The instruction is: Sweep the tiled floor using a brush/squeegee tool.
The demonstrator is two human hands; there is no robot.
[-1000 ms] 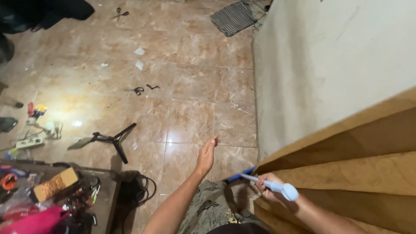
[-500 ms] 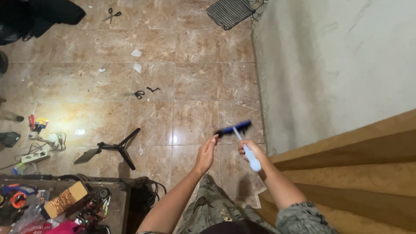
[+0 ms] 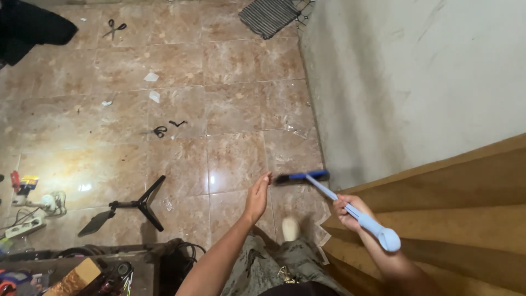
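Swinging right, the right hand [image 3: 346,208] carried the brush [image 3: 337,198] toward the cardboard [image 3: 449,219].

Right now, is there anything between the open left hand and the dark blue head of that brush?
In the head view, nothing: the left hand and the brush head are apart, with only bare floor tile showing between.

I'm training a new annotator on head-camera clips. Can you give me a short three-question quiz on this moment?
1. True or false: the right hand grips the light blue handle of a brush.
2. What does the left hand hold? A) scissors B) nothing, it is open, its fingers close to the brush's dark head C) a cable
3. Fill in: on the tiled floor, left of the left arm, lies a black ____ with three legs.

Key: 1 true; 2 B; 3 stand
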